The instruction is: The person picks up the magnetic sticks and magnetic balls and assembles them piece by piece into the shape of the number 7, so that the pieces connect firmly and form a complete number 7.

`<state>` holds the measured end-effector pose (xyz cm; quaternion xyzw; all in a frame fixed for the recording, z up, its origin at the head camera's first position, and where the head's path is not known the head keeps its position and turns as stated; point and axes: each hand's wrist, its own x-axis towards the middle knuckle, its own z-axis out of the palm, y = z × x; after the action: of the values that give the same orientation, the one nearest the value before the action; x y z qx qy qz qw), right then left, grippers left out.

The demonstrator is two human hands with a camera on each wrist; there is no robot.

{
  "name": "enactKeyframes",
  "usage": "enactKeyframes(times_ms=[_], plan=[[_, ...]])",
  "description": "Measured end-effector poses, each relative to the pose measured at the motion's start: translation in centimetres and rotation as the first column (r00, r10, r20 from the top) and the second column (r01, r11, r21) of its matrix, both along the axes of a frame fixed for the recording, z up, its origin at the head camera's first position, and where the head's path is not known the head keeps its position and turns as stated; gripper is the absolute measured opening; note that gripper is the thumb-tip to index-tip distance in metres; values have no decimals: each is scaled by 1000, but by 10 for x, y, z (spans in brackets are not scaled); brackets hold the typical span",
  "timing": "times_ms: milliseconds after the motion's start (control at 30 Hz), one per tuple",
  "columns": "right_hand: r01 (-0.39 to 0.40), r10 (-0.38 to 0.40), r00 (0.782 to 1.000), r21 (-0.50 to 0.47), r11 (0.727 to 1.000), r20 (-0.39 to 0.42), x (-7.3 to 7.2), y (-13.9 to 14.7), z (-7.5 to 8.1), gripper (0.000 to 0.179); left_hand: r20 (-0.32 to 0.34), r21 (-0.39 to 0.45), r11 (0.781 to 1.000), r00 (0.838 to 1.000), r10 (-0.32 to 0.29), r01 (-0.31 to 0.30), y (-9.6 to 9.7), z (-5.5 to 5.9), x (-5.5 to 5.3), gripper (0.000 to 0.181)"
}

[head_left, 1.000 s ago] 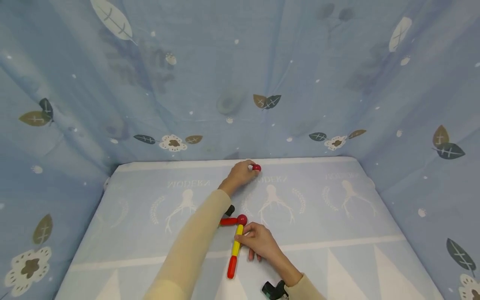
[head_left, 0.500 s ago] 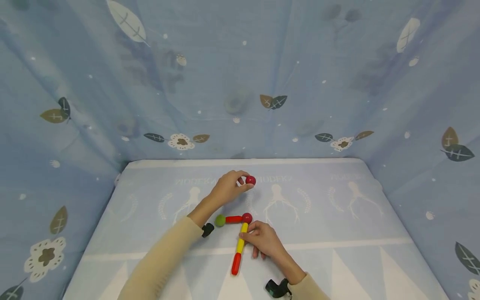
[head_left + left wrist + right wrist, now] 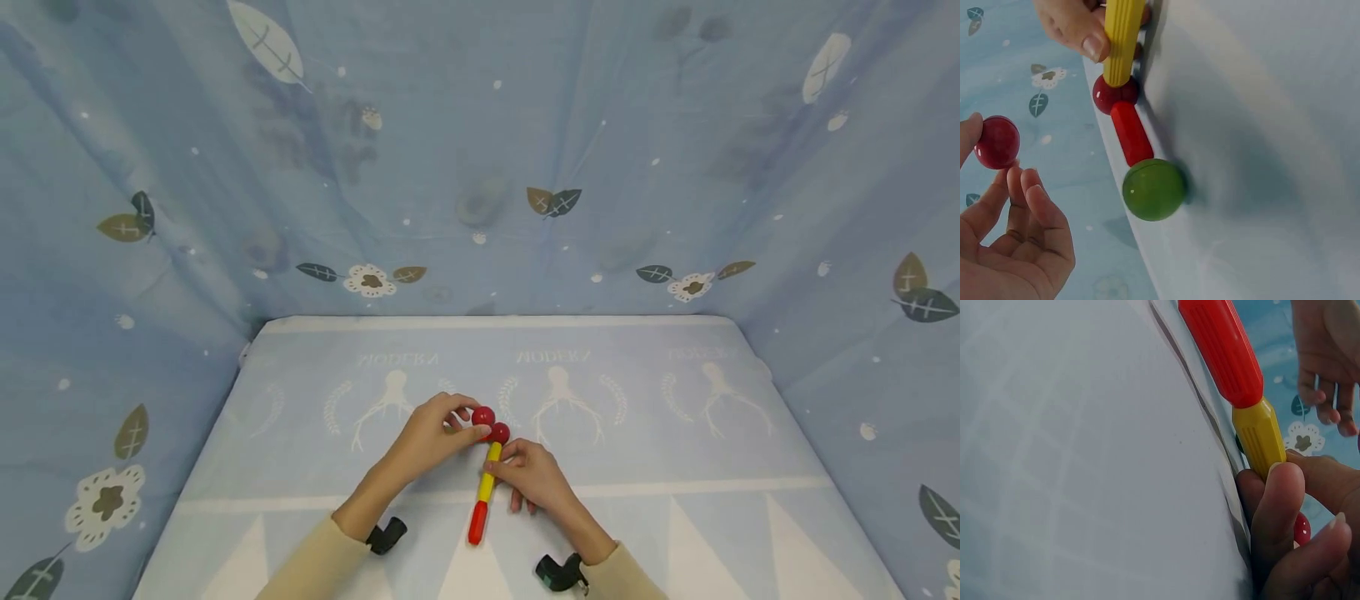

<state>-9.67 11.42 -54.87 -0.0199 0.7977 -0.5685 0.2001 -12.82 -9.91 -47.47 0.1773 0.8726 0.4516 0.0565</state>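
My left hand (image 3: 431, 433) pinches a loose red ball (image 3: 483, 416) between thumb and fingers, just beside the upper end of a joined toy piece. That piece has a second red ball (image 3: 500, 433) at the corner, with a yellow stick (image 3: 489, 481) running down into a red stick (image 3: 477, 523). My right hand (image 3: 536, 477) pinches the yellow stick between thumb and finger. From the corner ball, a short red stick (image 3: 1132, 134) leads to a green ball (image 3: 1154, 189) in the left wrist view; my left hand hides both in the head view.
A pale patterned cloth covers the table (image 3: 660, 425). Blue leaf-print curtains (image 3: 480, 167) rise behind and at both sides. Black wrist camera parts (image 3: 558, 572) sit close to each sleeve.
My left hand has brought the loose red ball from the table's far edge toward me, beside the joined piece. My right hand keeps its pinch on the yellow stick and has barely moved.
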Motion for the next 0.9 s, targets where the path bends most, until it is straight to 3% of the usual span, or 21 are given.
enactKeyframes(times_ms=[200, 467, 733, 900], plan=[[-1, 1, 1000, -11, 1000, 0, 1, -1, -1, 42, 117, 88, 995, 992, 39, -49, -17, -10, 29, 43], [4, -4, 1000, 10, 1000, -10, 2, 0, 0, 45, 224, 95, 992, 972, 64, -87, -30, -26, 55, 40], [7, -7, 1000, 17, 1000, 3, 2, -1, -1, 44, 260, 81, 997, 965, -28, 7, -41, -44, 70, 33], [8, -7, 1000, 6, 1000, -4, 2, -1, -1, 43, 287, 74, 993, 952, -105, 87, -46, -48, 77, 30]])
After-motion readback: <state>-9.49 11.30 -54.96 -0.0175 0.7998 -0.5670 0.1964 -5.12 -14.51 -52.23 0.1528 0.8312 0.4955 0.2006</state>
